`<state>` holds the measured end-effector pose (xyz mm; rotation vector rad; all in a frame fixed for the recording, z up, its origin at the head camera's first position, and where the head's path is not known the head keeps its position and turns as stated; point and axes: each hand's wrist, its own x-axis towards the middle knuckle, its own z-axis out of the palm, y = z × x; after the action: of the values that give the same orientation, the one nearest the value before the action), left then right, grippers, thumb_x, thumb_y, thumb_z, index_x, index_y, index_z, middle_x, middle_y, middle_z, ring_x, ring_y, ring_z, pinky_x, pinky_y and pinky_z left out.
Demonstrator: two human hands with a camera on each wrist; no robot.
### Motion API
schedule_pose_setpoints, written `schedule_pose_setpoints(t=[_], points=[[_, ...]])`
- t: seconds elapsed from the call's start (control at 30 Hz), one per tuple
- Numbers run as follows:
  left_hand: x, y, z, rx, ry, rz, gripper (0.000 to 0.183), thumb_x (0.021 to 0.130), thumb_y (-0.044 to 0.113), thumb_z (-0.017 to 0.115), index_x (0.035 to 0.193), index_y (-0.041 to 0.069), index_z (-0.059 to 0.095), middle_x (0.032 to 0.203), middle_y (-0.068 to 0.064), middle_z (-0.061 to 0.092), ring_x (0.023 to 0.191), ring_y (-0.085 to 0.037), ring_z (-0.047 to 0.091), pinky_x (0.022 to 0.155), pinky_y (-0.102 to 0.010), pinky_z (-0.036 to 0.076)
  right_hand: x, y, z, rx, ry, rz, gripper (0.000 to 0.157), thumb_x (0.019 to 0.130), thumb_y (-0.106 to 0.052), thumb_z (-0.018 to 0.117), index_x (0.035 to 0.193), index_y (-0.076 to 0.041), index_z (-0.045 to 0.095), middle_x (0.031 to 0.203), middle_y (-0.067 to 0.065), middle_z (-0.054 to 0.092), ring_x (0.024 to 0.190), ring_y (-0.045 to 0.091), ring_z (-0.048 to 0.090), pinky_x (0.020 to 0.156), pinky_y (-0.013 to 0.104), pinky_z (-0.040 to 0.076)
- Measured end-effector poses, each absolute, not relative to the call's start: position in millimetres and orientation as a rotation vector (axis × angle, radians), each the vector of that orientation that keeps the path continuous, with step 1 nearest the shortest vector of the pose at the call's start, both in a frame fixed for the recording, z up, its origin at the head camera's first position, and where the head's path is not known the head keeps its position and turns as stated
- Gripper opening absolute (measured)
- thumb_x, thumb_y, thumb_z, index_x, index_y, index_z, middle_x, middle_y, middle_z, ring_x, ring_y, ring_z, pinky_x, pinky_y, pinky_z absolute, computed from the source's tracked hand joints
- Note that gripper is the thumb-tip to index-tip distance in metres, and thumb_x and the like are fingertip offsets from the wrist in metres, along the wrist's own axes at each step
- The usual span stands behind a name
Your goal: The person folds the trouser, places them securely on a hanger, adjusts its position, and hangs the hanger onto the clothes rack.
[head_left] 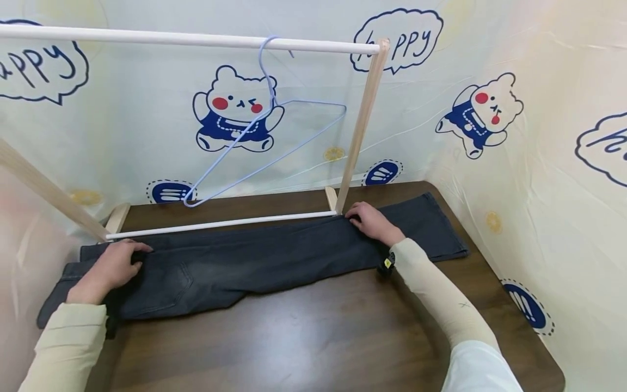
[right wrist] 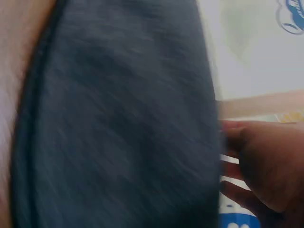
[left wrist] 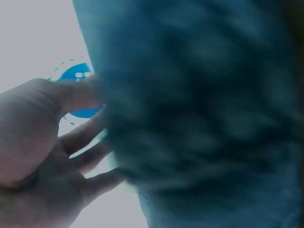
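A pair of dark jeans (head_left: pixel 210 272), folded lengthwise, stretches across the table under the rack, waist end at the left and hems at the right. Near the waist, my left hand (head_left: pixel 112 267) grips the upper edge. Its thumb and fingers (left wrist: pixel 102 180) meet that edge in the left wrist view, the tips partly hidden by the cloth. My right hand (head_left: pixel 372 220) pinches the same long edge farther along the legs, beside the rack's right post. In the right wrist view the jeans (right wrist: pixel 128 114) fill the middle, and the fingertips reach behind their edge.
A white and wooden rack (head_left: pixel 360 125) stands at the back of the brown table (head_left: pixel 294 343), its low white bar (head_left: pixel 220 224) just behind the jeans. From the top bar hangs a light blue hanger (head_left: pixel 289 152). Printed cloth walls (head_left: pixel 553 218) enclose the back and sides.
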<state>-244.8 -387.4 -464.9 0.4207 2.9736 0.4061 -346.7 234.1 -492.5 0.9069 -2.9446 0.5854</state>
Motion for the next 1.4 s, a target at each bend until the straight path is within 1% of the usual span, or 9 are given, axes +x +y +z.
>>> schedule_pose_setpoints(t=[0.13,0.27,0.5,0.7,0.93,1.03,1.13,1.3,1.4], points=[[-243,-395,-469,0.325,2.972,0.467,0.020,0.084,-0.009,0.066,0.104,-0.012,0.070,0.099,-0.033,0.067,0.096,-0.053,0.062,0.083,-0.069,0.047,-342,228,-498,0.789,-2.951,0.493,0.012,0.098,-0.006,0.067,0.104,-0.005,0.077,0.105,0.012,0.066,0.099,0.028,0.060,0.089,0.044,0.053],[-237,-398,-461,0.403,3.074,0.516,0.014,0.086,-0.009,0.066,0.098,-0.008,0.073,0.092,-0.026,0.070,0.087,-0.046,0.065,0.075,-0.064,0.049,-338,228,-497,0.705,-2.952,0.446,0.011,0.100,-0.013,0.065,0.101,-0.007,0.075,0.103,0.009,0.061,0.095,0.025,0.059,0.085,0.042,0.054],[-226,-402,-426,0.565,3.349,0.455,0.018,0.080,-0.012,0.072,0.097,-0.006,0.075,0.091,-0.025,0.068,0.075,-0.046,0.064,0.064,-0.062,0.048,-335,233,-482,0.655,-2.866,0.642,0.011,0.100,-0.011,0.064,0.103,-0.005,0.072,0.108,0.010,0.060,0.094,0.024,0.066,0.085,0.043,0.056],[-240,-401,-423,0.492,3.395,0.453,0.017,0.087,-0.008,0.068,0.102,-0.003,0.074,0.101,-0.027,0.065,0.075,-0.045,0.062,0.057,-0.059,0.047,-340,230,-479,0.527,-2.815,0.735,0.012,0.101,-0.011,0.062,0.104,-0.003,0.070,0.108,0.012,0.059,0.094,0.026,0.065,0.086,0.044,0.055],[-263,-404,-454,0.351,3.279,0.475,0.022,0.091,-0.007,0.060,0.110,-0.006,0.072,0.111,-0.033,0.061,0.088,-0.052,0.061,0.065,-0.065,0.046,-345,220,-495,0.389,-2.863,0.727,0.015,0.103,-0.012,0.059,0.104,-0.003,0.071,0.104,0.013,0.059,0.090,0.026,0.062,0.083,0.044,0.054],[-265,-404,-464,0.358,3.188,0.429,0.027,0.087,-0.009,0.061,0.113,-0.011,0.068,0.111,-0.038,0.061,0.095,-0.055,0.059,0.073,-0.068,0.047,-344,217,-500,0.377,-2.903,0.721,0.014,0.102,-0.010,0.061,0.106,-0.002,0.072,0.105,0.014,0.063,0.093,0.028,0.064,0.085,0.045,0.055],[-259,-400,-469,0.394,3.163,0.374,0.040,0.082,-0.008,0.067,0.120,-0.019,0.061,0.116,-0.045,0.055,0.103,-0.061,0.053,0.084,-0.073,0.044,-339,216,-500,0.381,-2.960,0.704,0.021,0.101,-0.010,0.062,0.119,0.000,0.068,0.114,0.018,0.065,0.105,0.032,0.065,0.092,0.048,0.054],[-232,-387,-471,0.322,3.117,0.374,0.063,0.088,0.009,0.072,0.134,-0.025,0.044,0.132,-0.056,0.033,0.117,-0.070,0.036,0.095,-0.079,0.033,-323,214,-486,0.341,-3.053,0.609,0.045,0.098,-0.011,0.066,0.140,0.003,0.054,0.134,0.023,0.058,0.118,0.037,0.062,0.098,0.053,0.052],[-215,-385,-474,0.245,3.027,0.419,0.079,0.098,0.030,0.066,0.143,-0.025,0.030,0.141,-0.059,0.017,0.126,-0.074,0.024,0.097,-0.083,0.026,-312,208,-473,0.415,-3.067,0.494,0.041,0.097,-0.012,0.068,0.135,0.002,0.059,0.128,0.020,0.061,0.110,0.034,0.065,0.092,0.049,0.056]])
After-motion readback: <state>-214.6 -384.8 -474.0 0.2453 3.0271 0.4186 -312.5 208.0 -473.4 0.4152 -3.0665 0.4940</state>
